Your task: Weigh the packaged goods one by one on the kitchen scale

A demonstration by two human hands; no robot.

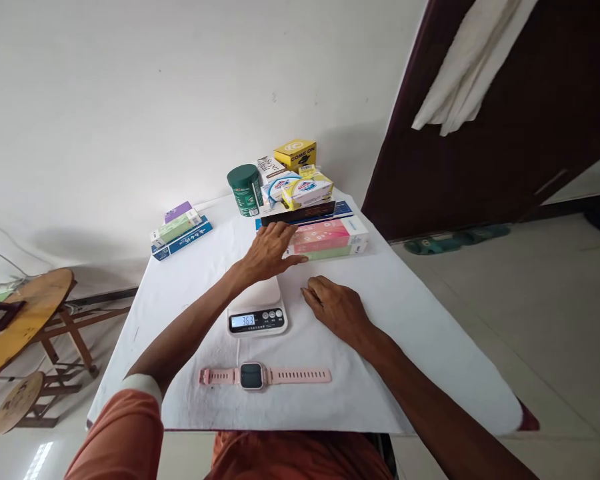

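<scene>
Scale stood mid-worktop, pink watch at six o'clock. Past its twelve-o'clock end lay the left hand, fingers wide, beside the pink box; at three, the right hand curled its fingers narrow, contents unclear.

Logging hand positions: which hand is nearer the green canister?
Left. The left hand is in front of the green canister; the right hand is farther off, right of the white scale.

The left hand extends palm-down, thumb spread, while the right hand (set farther back) curls its fingers.
</scene>
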